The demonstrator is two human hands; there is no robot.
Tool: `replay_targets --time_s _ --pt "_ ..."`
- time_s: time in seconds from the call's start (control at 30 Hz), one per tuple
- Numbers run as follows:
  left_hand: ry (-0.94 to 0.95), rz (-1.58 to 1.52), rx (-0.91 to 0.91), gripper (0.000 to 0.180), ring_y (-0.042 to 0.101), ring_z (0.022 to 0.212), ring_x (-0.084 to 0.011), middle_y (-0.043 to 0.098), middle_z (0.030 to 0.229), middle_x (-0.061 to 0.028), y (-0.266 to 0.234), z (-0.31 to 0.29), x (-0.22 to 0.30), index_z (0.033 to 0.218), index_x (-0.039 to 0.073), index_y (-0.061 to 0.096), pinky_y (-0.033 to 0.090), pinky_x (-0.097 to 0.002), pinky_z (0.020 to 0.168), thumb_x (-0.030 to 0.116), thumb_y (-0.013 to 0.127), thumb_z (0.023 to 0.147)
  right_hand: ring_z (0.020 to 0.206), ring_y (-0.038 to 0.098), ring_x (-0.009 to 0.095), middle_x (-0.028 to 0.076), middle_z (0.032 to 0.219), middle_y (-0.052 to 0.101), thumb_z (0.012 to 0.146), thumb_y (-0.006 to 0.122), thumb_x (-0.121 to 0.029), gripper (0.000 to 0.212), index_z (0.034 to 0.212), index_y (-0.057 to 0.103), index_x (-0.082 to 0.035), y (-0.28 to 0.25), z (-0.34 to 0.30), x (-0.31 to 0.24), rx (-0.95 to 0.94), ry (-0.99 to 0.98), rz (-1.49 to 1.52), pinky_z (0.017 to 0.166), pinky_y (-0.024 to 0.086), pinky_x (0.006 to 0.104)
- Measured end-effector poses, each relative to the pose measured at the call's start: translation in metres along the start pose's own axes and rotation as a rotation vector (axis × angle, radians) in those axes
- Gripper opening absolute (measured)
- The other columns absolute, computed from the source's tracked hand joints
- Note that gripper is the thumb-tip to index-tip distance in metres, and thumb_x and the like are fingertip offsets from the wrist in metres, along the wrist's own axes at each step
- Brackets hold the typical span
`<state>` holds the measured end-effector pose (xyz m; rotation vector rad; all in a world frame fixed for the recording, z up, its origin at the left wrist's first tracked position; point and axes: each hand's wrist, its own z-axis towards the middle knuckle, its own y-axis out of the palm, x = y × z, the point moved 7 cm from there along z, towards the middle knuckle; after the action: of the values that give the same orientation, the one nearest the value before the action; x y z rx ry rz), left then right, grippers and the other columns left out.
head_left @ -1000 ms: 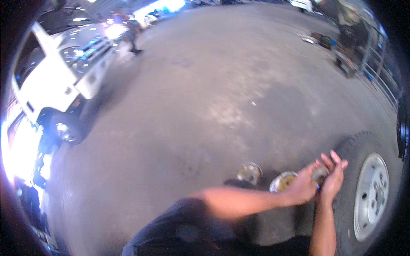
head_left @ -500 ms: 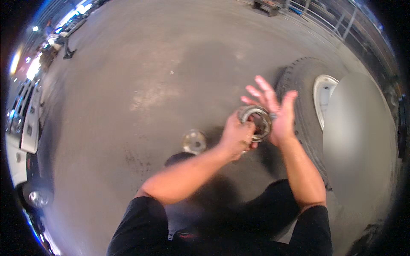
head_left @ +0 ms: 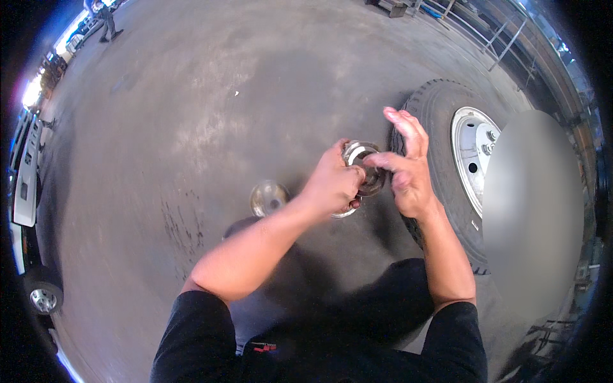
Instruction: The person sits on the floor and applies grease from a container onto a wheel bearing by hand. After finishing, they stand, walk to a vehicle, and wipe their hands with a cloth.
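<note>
My left hand (head_left: 333,182) is wrapped round a shiny metal ring, which looks like a wheel bearing (head_left: 373,190), with its open centre facing up. A bright curved edge shows below the same fingers; whether it belongs to the ring or to a second part I cannot tell. My right hand (head_left: 408,175) is open beside it, fingers apart, with one fingertip reaching over the ring's inner edge. On the floor to the left of my left wrist lies a round, shallow metallic dish-like piece (head_left: 267,196), partly hidden by my forearm.
A large truck tyre (head_left: 434,121) with a white rim (head_left: 461,143) lies close on the right, partly covered by a blurred patch. Metal railings (head_left: 507,45) stand at the far right. A white vehicle (head_left: 27,172) is at the left edge, and a person (head_left: 107,22) stands far left.
Both hands and the bearing have shifted a little to the left. My right hand has turned, bringing a finger over the ring, while my left hand keeps its hold.
</note>
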<state>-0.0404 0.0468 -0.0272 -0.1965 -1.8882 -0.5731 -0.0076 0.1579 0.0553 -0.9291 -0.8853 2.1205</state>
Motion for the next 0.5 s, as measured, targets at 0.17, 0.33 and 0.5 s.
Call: replay_targets --time_s 0.17,0.33,0.5 --pt "-0.028 0.093 -0.136 0.056 0.053 0.043 -0.0152 0.059 0.077 -0.0129 0.004 -0.004 0.004 0.132 -0.004 0.034 0.040 -0.0267 0.034 0.001 0.053 0.080 0.133 0.029 0.038 0.015 0.141 0.042 0.092 0.023 -0.065 0.075 0.076 0.072 -0.009 0.012 0.000 -0.006 -0.205 -0.096 -0.258 0.111 0.012 0.0557" --pt "0.052 -0.146 -0.041 0.039 0.054 0.048 -0.0156 0.061 0.078 -0.0144 -0.010 0.012 -0.006 0.118 0.000 0.047 0.040 -0.0276 0.036 0.003 0.051 0.079 0.133 0.031 0.036 0.018 0.137 0.045 0.087 0.014 -0.073 0.089 0.076 0.072 -0.007 0.000 -0.005 -0.004 -0.067 0.047 0.126 0.111 0.012 0.0545" --pt "-0.251 -0.380 -0.281 0.031 0.049 0.046 -0.0160 0.063 0.077 -0.0212 0.006 -0.005 0.000 0.113 0.006 0.045 0.033 -0.0261 0.035 0.006 0.041 0.082 0.140 0.020 0.034 0.021 0.151 0.020 0.089 0.019 -0.054 0.066 0.133 0.038 -0.008 -0.010 -0.011 0.005 0.150 0.381 0.650 0.114 0.013 0.0459"
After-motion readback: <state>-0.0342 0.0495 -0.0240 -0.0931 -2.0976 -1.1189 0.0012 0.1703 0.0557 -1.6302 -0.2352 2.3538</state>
